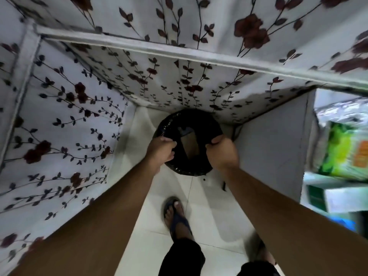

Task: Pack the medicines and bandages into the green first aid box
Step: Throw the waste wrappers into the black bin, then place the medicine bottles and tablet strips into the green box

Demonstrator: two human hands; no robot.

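Black round bin (187, 142), lined with a black plastic bag, standing on the white tiled floor (209, 216) beneath a table draped in a floral cloth (69, 126). Held at opposite sides of the rim: left hand (161, 150) with fingers (171, 145) curled over the left edge and pinching the liner there, right hand (221, 152) likewise closed over the right edge. Inside, a flat brownish packet (190, 145), identity unclear. Likely light and stiff at the rim, liner thin, slippery and apt to slide or tear if pulled alone; best taken by rim and liner together, both sides at once, as gripped here. Green first aid box: not identifiable in view; medicines and bandages likewise not discernible. At the right edge, on shelves (310, 156), blurred green-and-yellow packaging (342, 152) and a green-and-white carton (326, 198), contents unreadable, possibly light cardboard, easily crushed. One sandalled foot (176, 212) on the tiles below the bin.
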